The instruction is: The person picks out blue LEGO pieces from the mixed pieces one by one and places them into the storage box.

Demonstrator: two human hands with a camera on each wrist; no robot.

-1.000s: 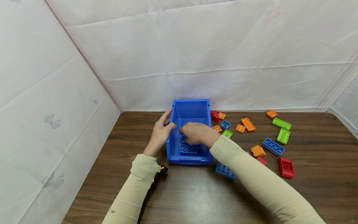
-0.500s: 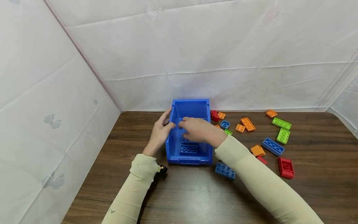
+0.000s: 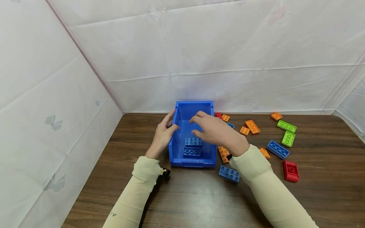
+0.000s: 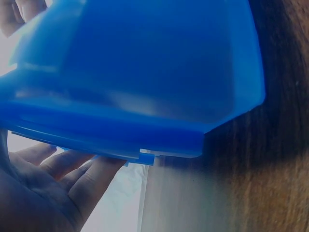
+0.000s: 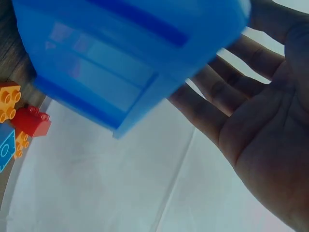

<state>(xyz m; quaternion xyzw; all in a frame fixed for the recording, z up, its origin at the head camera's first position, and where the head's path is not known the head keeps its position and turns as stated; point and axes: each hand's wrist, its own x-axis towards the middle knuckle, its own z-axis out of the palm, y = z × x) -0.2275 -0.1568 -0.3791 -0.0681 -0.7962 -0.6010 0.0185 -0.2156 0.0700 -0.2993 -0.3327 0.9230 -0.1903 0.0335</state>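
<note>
A blue plastic bin (image 3: pixel 193 163) stands on the table with its low front toward me. Inside lie two blue toy bricks: a studs-up brick (image 3: pixel 193 142), and in front of it an upside-down brick (image 3: pixel 191 151) showing its hollow underside. My left hand (image 3: pixel 162 137) holds the bin's left wall, thumb over the rim; in the left wrist view its fingers (image 4: pixel 96 181) meet the rim. Above the bin's right side hovers my right hand (image 3: pixel 215 129), fingers apart and holding nothing. In the right wrist view the bin's wall (image 5: pixel 159 96) hides its fingertips.
Right of the bin lie an orange brick (image 3: pixel 224 154) and a blue brick (image 3: pixel 229 174). Farther right are green plates (image 3: pixel 286 126), a long blue brick (image 3: pixel 278 149) and a red piece (image 3: pixel 291 171). White sheeting (image 3: pixel 194 63) hangs behind the table.
My right hand has let go of the studs-up blue brick, its fingers spreading as it rose and moved right. That brick now shows fully in the bin. My left hand stays put.
</note>
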